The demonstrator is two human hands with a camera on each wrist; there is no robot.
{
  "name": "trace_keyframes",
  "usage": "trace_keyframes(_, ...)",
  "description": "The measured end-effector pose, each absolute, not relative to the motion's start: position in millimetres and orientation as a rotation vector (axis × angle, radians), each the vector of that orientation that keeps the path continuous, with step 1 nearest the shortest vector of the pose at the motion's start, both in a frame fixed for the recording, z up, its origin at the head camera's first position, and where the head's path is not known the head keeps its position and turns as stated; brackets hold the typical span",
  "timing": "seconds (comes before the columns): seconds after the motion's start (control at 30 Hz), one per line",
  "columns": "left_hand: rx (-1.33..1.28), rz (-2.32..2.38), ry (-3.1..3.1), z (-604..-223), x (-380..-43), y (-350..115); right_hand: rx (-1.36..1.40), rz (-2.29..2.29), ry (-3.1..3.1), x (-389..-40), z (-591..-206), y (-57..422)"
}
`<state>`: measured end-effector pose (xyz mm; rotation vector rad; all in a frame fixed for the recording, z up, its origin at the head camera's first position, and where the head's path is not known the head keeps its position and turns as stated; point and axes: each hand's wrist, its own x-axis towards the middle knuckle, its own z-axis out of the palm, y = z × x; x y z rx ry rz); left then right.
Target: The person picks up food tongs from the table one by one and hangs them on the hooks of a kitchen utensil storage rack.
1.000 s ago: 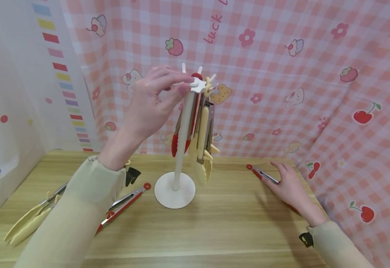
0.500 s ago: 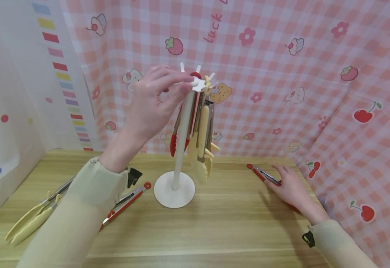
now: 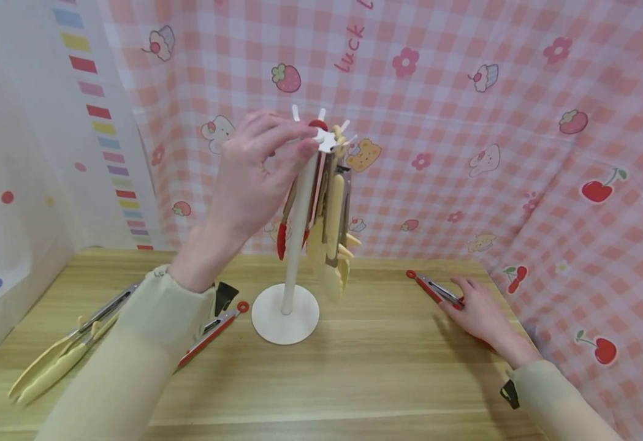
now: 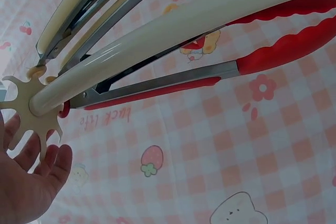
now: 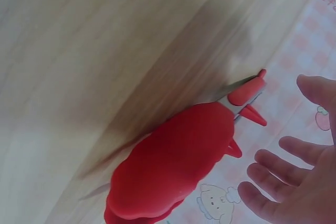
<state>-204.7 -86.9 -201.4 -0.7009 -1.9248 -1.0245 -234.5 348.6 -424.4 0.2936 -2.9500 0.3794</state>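
Observation:
A white stand (image 3: pixel 296 239) with a round base and a star-shaped hook top holds red tongs (image 3: pixel 282 240) and yellow tongs (image 3: pixel 334 220), which hang from its far and right sides. My left hand (image 3: pixel 255 168) pinches the stand's top between thumb and fingers. In the left wrist view, its fingertips show behind the hooks (image 4: pixel 32 111). Red-handled tongs (image 3: pixel 426 288) lie on the table at the right. Over them hovers my right hand (image 3: pixel 483 318), fingers loosely spread and thumb apart; the right wrist view shows a gap between the fingers and the red tongs' head (image 5: pixel 173 156).
Left of the stand, another pair of red tongs (image 3: pixel 213 337) lies partly under my left forearm, beside yellow tongs (image 3: pixel 51 370). A wooden table (image 3: pixel 376 373) carries everything. Checked pink cloth (image 3: pixel 442 122) backs it and closes the right side; white cloth hangs at the left.
The stand's top has turned a little, its hooks and hanging tongs shifting slightly left. My left hand has edged right with its grip kept. My right hand has barely moved.

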Motion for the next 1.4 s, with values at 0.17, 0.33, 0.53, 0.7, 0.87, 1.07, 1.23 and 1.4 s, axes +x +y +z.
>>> trace_keyframes(0.17,-0.705,-1.017,-1.892,-203,-204,-85,0.292,0.341,-2.977,-235,-428,353)
trace_keyframes(0.33,-0.704,-1.006,-1.871,-204,-203,-84,0.289,0.301,-2.989,-235,-429,355)
trace_keyframes(0.53,-0.690,-0.997,-1.861,-205,-202,-82,0.258,0.264,-3.040,-236,-431,355)
trace_keyframes(0.7,-0.678,-0.976,-1.849,-205,-201,-80,0.229,0.267,-3.073,-234,-432,355)
trace_keyframes(0.87,-0.668,-0.960,-1.839,-206,-200,-78,0.187,0.285,-3.101,-233,-432,357)
trace_keyframes(1.07,-0.660,-0.951,-1.831,-206,-200,-77,0.147,0.292,-3.133,-233,-431,360)
trace_keyframes(1.23,-0.642,-0.938,-1.832,-205,-198,-75,0.130,0.287,-3.145,-232,-432,363)
trace_keyframes(1.4,-0.630,-0.926,-1.825,-206,-197,-73,0.124,0.268,-3.143,-233,-433,366)
